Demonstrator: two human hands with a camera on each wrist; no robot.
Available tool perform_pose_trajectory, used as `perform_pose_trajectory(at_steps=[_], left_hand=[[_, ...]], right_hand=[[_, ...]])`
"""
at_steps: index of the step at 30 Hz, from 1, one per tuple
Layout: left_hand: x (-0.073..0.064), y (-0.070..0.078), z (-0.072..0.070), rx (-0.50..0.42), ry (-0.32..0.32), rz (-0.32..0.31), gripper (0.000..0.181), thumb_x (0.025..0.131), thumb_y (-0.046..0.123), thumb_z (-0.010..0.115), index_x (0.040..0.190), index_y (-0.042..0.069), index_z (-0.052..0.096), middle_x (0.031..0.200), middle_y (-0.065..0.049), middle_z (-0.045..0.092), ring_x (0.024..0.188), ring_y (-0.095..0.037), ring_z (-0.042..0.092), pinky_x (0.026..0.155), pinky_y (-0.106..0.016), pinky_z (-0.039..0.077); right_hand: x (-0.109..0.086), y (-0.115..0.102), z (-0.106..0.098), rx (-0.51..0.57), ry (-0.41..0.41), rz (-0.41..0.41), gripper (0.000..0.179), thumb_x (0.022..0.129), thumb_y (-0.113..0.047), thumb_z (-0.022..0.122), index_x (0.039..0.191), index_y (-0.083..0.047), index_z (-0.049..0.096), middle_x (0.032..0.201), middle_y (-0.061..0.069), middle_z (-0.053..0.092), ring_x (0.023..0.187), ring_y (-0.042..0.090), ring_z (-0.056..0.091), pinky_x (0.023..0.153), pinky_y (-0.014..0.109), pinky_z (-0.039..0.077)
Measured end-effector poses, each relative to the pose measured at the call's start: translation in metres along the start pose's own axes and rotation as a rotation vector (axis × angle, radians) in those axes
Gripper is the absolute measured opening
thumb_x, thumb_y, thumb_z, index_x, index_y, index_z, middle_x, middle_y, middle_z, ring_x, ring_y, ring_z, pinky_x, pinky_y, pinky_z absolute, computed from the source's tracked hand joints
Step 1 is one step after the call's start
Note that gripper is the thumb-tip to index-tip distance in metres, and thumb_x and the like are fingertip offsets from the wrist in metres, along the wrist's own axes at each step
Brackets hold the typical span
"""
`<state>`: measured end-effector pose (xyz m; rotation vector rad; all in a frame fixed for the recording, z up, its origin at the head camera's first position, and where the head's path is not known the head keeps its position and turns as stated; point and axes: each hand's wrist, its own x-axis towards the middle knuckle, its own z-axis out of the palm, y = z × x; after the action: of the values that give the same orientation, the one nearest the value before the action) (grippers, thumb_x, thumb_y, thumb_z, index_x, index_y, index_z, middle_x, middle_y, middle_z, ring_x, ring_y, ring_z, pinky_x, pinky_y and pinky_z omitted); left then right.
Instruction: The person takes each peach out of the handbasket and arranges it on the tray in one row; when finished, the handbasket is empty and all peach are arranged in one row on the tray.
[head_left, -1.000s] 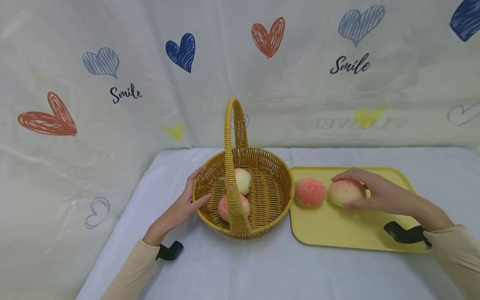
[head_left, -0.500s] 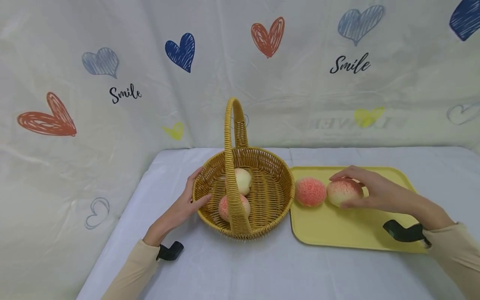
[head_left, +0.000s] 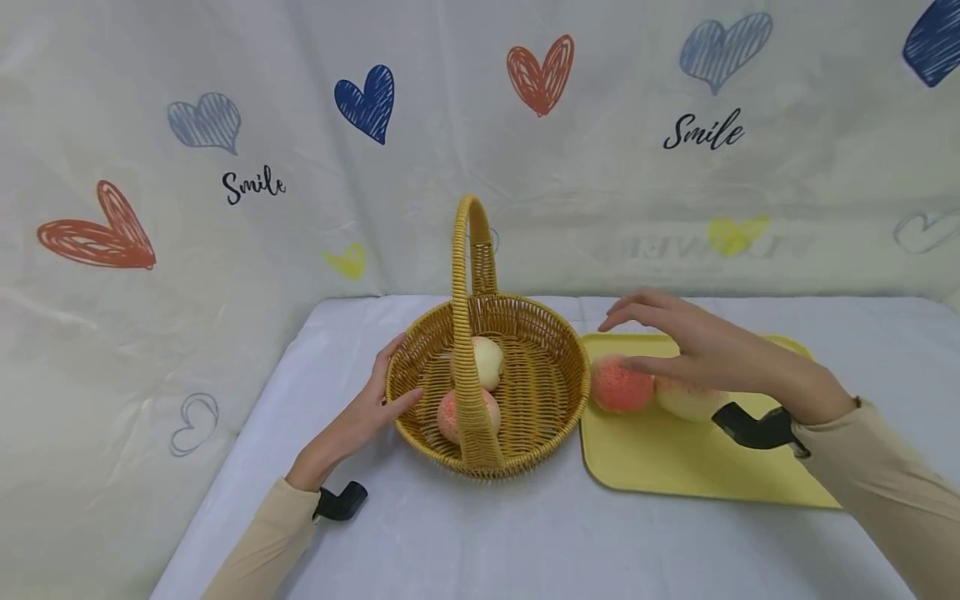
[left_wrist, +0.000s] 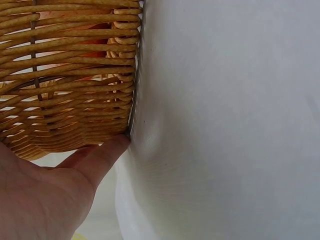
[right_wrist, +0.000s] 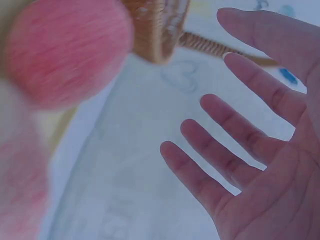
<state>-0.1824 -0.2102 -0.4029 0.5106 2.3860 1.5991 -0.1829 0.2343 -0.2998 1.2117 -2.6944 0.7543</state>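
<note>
In the head view my left hand (head_left: 382,396) holds the left side of a round wicker basket (head_left: 528,454), thumb over the rim and fingers outside. The left wrist view has fingers against the woven wall (left_wrist: 75,90) near its base. Inside the basket lie a pale peach (head_left: 489,363) and a pinkish peach (head_left: 447,417), both partly behind the handle. My right hand (head_left: 693,342) hovers with spread fingers above a red-pink peach (head_left: 618,387) and a cream-pink peach (head_left: 686,402) on a yellow tray (head_left: 652,458). The right wrist view shows nothing in the right hand (right_wrist: 260,150).
A tall arched handle (head_left: 461,275) rises over the basket. The tray touches or nearly touches the basket's right side. A white cloth (head_left: 525,542) covers the table, and a pale curtain (head_left: 300,100) printed with hearts hangs behind it.
My right hand has let go of the cream-pink peach, which moved slightly left beside the red-pink one, then lifted and shifted left. My left hand has stayed on the basket.
</note>
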Motion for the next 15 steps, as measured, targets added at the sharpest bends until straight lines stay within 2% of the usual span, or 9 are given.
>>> perform_pose_trajectory(at_steps=[4,10,15], left_hand=[[0.001,0.000,-0.001,-0.003,-0.003,0.004,0.091,0.105,0.030,0.060,0.168,0.021,-0.005,0.173,-0.015,0.003,0.155,-0.041,0.021,0.121,-0.061,0.024],[0.002,0.001,-0.001,0.002,0.001,0.014,0.092,0.104,0.028,0.061,0.168,0.018,-0.005,0.173,-0.016,0.002,0.155,-0.042,0.022,0.120,-0.061,0.026],[0.000,0.000,0.000,-0.003,0.000,0.000,0.093,0.104,0.028,0.061,0.168,0.020,-0.005,0.173,-0.016,0.003,0.155,-0.043,0.023,0.119,-0.060,0.028]], right_hand=[[0.041,-0.017,0.001,0.032,-0.095,-0.045,0.037,0.095,-0.014,0.080,0.129,-0.018,0.066,0.130,-0.002,0.059,0.121,0.021,0.059,0.098,0.047,0.051],[0.097,-0.035,0.015,0.024,-0.262,-0.092,0.034,0.099,-0.021,0.076,0.131,-0.013,0.066,0.126,0.001,0.059,0.118,0.022,0.059,0.099,0.047,0.051],[0.132,-0.045,0.036,0.003,-0.365,-0.147,0.038,0.100,-0.023,0.074,0.135,-0.010,0.065,0.131,0.006,0.059,0.121,0.024,0.058,0.103,0.045,0.049]])
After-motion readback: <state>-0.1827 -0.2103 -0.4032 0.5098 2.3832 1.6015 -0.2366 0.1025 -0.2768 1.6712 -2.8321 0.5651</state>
